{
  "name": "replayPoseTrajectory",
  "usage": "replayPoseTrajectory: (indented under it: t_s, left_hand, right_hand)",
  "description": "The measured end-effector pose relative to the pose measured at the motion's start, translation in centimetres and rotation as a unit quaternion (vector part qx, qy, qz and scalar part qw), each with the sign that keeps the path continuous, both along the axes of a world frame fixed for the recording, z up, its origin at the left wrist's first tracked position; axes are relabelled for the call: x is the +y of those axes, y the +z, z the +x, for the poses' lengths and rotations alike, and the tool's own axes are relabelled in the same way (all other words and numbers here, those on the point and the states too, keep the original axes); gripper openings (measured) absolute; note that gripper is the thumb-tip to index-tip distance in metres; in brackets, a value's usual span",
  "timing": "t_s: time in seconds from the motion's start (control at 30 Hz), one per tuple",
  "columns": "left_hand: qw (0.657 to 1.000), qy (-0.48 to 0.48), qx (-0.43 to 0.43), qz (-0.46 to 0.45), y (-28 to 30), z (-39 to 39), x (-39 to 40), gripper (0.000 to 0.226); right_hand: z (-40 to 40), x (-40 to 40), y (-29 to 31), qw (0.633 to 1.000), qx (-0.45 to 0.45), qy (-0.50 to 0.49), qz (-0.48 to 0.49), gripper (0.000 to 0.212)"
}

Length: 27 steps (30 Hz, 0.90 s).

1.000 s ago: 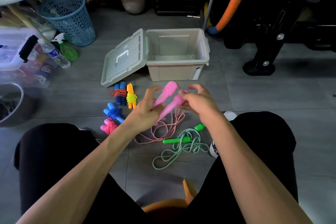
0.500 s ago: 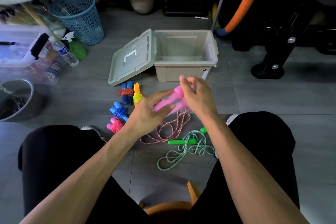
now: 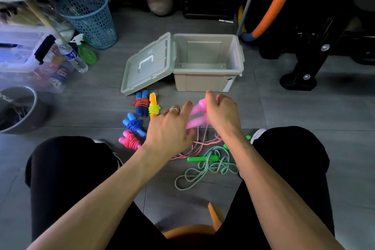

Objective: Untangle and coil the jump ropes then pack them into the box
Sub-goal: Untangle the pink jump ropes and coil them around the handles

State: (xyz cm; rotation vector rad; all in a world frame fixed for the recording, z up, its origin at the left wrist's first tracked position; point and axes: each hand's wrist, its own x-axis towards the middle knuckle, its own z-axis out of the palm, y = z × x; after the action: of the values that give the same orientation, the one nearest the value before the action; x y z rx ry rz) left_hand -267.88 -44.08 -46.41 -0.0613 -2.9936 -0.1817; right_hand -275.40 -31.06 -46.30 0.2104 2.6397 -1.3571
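Pink rope: handles paired, coiling about to start.

Since a second ago the left hand and right hand have levelled both translucent pink plastic handles, apparently pinched together; pink-white cord trails floorward. Loose green rope nearest; open beige plastic box beyond, approach unobstructed.

Grey tiled floor carries an open beige box, four coiled jump ropes, a loose green rope and a blue basket.
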Motion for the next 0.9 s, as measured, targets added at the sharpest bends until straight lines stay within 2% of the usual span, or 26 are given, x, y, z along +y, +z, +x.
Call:
replayPoseTrajectory:
  t_s: [0.07, 0.17, 0.27, 0.37, 0.4, 0.47, 0.57, 0.7, 0.77, 0.83, 0.9]
  left_hand:
    - [0.999, 0.016, -0.025, -0.028, -0.3, -0.4, 0.6, 0.046]
    - [0.997, 0.035, -0.067, -0.014, -0.4, -1.2, 0.6, 0.031]
    - [0.994, 0.025, -0.101, 0.026, -0.7, -1.5, 0.1, 0.027]
    - [0.979, 0.030, -0.158, 0.127, -0.9, -1.7, -1.1, 0.016]
    - [0.967, 0.034, -0.184, 0.170, -0.7, -1.9, -1.6, 0.014]
    - [0.938, 0.040, -0.237, 0.250, -0.1, -2.2, -2.7, 0.025]
    - [0.850, 0.052, -0.317, 0.418, 1.5, -2.0, -3.5, 0.026]
    - [0.756, 0.058, -0.351, 0.550, 2.1, -1.4, -4.0, 0.025]
    - [0.738, 0.054, -0.347, 0.576, 1.9, -1.5, -4.3, 0.024]
    - [0.740, 0.063, -0.335, 0.579, 1.9, -1.6, -4.5, 0.017]
    - [0.754, 0.065, -0.324, 0.568, 2.0, -1.6, -4.6, 0.017]
  right_hand:
    - [-0.1, 0.2, 0.2, 1.000, -0.018, 0.005, -0.008, 0.051]
    - [-0.2, 0.7, 0.4, 0.999, -0.016, 0.024, 0.015, 0.047]
    - [-0.2, 1.2, 0.8, 0.998, -0.031, 0.056, 0.019, 0.047]
    - [-0.4, 2.0, 1.3, 0.996, -0.051, 0.077, -0.007, 0.052]
    - [-0.5, 2.4, 1.6, 0.996, -0.053, 0.064, -0.031, 0.053]
    - [-1.0, 3.3, 1.7, 0.993, -0.061, 0.041, -0.089, 0.048]
    - [-1.4, 4.4, 1.7, 0.980, -0.069, 0.049, -0.179, 0.038]
    - [-1.0, 5.5, 2.0, 0.959, -0.091, 0.109, -0.247, 0.028]
    - [-0.8, 6.0, 2.0, 0.967, -0.075, 0.130, -0.208, 0.024]
    - [-0.7, 6.3, 1.9, 0.982, -0.032, 0.149, -0.115, 0.020]
    - [-0.5, 6.3, 1.8, 0.984, -0.016, 0.161, -0.074, 0.023]
